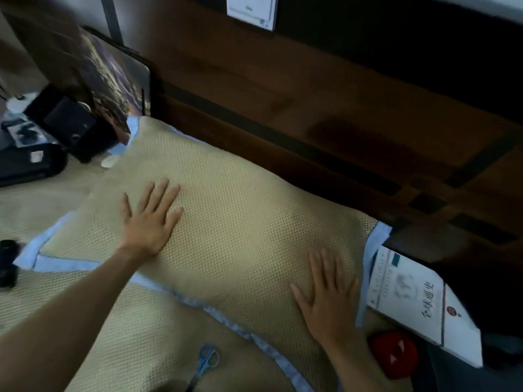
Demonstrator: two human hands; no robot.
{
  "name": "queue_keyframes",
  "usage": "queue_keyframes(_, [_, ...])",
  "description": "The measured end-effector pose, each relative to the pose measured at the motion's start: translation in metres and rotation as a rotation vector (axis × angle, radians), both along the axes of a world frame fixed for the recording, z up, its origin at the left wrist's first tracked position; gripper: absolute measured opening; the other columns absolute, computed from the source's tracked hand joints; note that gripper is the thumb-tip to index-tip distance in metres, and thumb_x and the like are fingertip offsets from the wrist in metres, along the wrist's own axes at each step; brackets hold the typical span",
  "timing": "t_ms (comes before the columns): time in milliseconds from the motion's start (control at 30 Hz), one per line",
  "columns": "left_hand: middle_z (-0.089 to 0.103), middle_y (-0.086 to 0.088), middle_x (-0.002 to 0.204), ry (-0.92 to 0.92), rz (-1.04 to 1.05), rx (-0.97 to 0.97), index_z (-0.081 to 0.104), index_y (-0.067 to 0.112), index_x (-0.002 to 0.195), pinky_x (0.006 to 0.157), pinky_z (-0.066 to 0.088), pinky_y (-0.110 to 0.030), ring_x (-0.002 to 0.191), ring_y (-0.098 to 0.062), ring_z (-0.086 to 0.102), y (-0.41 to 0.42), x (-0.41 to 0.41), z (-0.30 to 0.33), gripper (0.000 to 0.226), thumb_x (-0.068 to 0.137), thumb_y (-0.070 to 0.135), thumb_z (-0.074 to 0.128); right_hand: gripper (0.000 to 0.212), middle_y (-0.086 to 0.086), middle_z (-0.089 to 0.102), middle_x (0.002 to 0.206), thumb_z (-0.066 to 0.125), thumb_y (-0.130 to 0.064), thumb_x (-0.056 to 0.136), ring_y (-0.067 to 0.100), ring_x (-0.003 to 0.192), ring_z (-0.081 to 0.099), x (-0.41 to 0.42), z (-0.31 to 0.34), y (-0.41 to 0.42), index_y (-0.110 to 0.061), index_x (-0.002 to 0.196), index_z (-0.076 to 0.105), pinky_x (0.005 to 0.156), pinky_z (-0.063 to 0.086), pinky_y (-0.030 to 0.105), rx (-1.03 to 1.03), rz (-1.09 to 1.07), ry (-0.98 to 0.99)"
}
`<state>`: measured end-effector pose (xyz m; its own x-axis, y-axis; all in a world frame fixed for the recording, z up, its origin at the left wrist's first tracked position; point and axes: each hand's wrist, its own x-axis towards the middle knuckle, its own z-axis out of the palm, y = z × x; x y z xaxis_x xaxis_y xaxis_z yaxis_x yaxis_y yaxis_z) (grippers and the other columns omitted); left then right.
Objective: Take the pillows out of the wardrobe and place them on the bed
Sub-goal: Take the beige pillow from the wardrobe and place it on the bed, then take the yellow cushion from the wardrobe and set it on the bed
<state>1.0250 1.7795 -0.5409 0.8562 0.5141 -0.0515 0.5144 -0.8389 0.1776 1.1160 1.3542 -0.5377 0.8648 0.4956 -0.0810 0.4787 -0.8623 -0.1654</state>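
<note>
A beige mesh-covered pillow [237, 219] with a light blue border lies flat on the bed [93, 315], which has a matching beige mat, close against the dark wooden headboard. My left hand [150, 219] rests palm down on the pillow's left part, fingers spread. My right hand [328, 295] lies flat on the pillow's near right corner, fingers apart. Neither hand grips anything. No wardrobe is in view.
A white book [418, 304] lies at the pillow's right end, a red object [393, 355] below it. Blue-handled scissors [206, 363] lie on the mat near me. Black boxes and bags [68, 123] crowd the far left. A small black item [8, 261] sits at the left edge.
</note>
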Motion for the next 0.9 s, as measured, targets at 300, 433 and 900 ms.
queue_keyframes(300, [-0.011,0.010,0.165,0.283,-0.068,-0.245,-0.005,0.046,0.154,0.116,-0.003,-0.065,0.152,-0.023,-0.005,-0.137,-0.016,0.090,0.065,0.095,0.069,0.010,0.069,0.005,0.016,0.164,0.029,-0.060,0.099,0.027,0.148,0.015,-0.021,0.083,0.010,-0.026,0.156,0.011,0.117,0.025,0.047,0.041,-0.057,0.228])
queue_keyframes(433, [-0.002,0.013,0.166,0.285,-0.209,-0.269,0.002,0.048,0.154,0.117,-0.001,-0.062,0.152,-0.018,0.004,-0.236,-0.035,0.112,0.063,0.096,0.067,0.017,0.056,0.010,0.040,0.150,0.042,-0.040,0.101,0.027,0.136,0.037,-0.034,0.119,-0.039,-0.012,0.148,0.034,0.110,0.035,0.039,0.126,-0.072,0.306])
queue_keyframes(900, [0.034,0.002,0.157,0.080,-0.860,-0.120,0.033,0.036,0.150,0.105,0.037,-0.047,0.134,-0.029,0.042,-0.584,-0.008,0.190,0.057,0.096,0.054,0.039,0.046,0.009,0.054,0.133,0.056,-0.037,0.094,0.031,0.122,0.051,-0.182,0.243,-0.454,-0.016,0.135,0.050,0.097,0.045,0.040,0.022,-0.672,0.024])
